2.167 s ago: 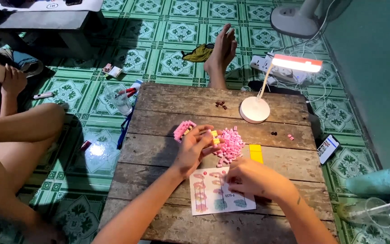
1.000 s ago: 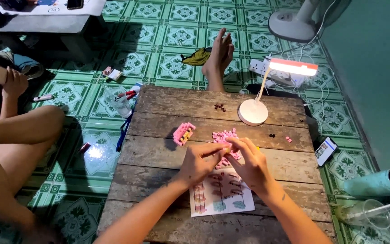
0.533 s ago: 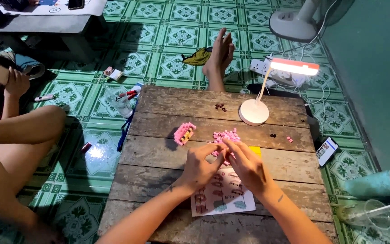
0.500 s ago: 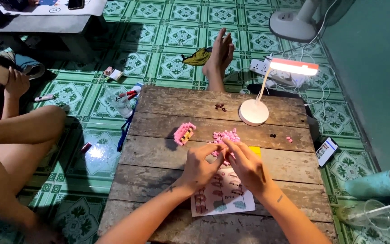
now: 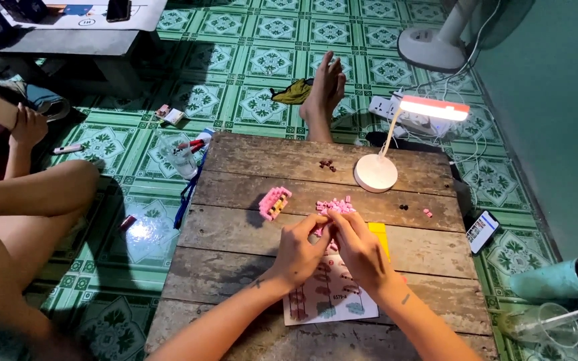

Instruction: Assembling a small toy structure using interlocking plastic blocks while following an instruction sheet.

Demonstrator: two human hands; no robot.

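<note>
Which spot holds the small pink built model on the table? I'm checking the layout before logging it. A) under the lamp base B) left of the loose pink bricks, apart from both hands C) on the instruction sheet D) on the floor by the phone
B: the pink model sits on the table left of the loose bricks, clear of the left hand and right hand, which meet at the bricks.

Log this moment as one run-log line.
left hand: pinching small pink bricks | right hand: same, fingertips meeting | pink brick pile: just beyond | instruction sheet: under wrists | pink block model: apart, left
</note>
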